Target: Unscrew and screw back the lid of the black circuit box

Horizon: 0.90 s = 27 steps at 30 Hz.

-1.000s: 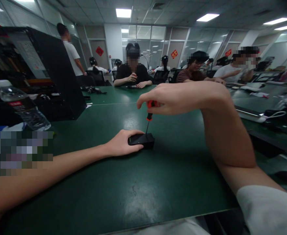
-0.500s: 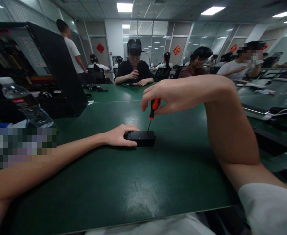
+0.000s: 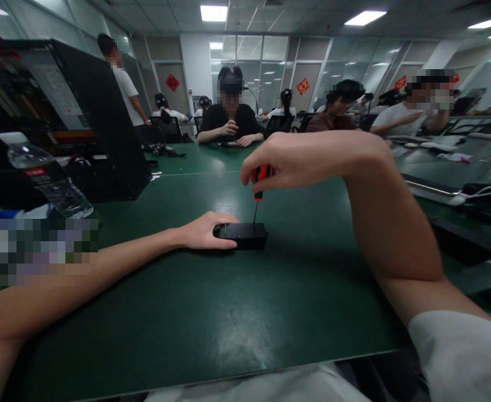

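Observation:
A black rectangular box-like block [image 3: 250,237] lies on the green tabletop [image 3: 211,312]. My left hand [image 3: 206,231] grips its left end, thumb along the near side and fingers over the far side. Above the block, my right hand [image 3: 281,162] is closed around the orange and black handle of a screwdriver [image 3: 263,172]. The thin shaft points down, slightly tilted, and its tip meets the block's top face towards the right end. What lies under the tip is too small to make out.
On the left stand a clear plastic bottle [image 3: 55,181] with a dark label and a large black computer case [image 3: 98,123]. Across the table sits a person in black [image 3: 230,120]. A silver device with a white cable [image 3: 433,190] and dark items lie at the right.
My right hand's fingers and wrist have turned slightly around the screwdriver handle, covering more of it. The block and my left hand stay in place.

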### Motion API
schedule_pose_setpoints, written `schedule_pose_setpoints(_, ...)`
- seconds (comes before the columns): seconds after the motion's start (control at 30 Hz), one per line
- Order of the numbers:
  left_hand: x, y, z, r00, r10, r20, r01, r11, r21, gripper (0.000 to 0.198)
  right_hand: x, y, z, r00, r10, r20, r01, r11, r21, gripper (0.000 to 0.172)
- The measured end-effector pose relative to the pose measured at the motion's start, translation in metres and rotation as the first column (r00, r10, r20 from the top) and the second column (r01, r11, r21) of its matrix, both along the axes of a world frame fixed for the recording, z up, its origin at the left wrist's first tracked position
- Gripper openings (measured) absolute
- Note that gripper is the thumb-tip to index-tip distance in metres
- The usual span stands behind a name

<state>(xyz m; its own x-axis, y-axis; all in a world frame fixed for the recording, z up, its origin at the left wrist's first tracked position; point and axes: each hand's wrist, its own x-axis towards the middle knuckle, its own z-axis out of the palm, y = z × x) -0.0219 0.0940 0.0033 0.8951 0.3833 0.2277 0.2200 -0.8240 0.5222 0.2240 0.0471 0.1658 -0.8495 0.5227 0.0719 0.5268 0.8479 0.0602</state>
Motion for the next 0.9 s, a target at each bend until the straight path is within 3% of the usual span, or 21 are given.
schedule_pose_setpoints(0.23,0.002,-0.001,0.000,1.000,0.010,0.007,-0.010,1.000,0.019,0.042,-0.008,-0.004,0.001,0.979,0.189,-0.082,-0.192,0.981,-0.035,0.023)
schedule_pose_setpoints(0.53,0.001,0.000,-0.002,1.000,0.021,0.019,-0.022,0.999,0.024,0.042,-0.013,-0.004,-0.003,0.975,0.196,-0.107,-0.200,0.979,-0.033,0.019)
schedule_pose_setpoints(0.9,0.002,-0.004,0.001,0.999,0.038,-0.024,-0.038,0.999,0.013,0.041,-0.013,-0.003,-0.003,0.967,0.240,-0.080,-0.244,0.969,-0.045,0.025)
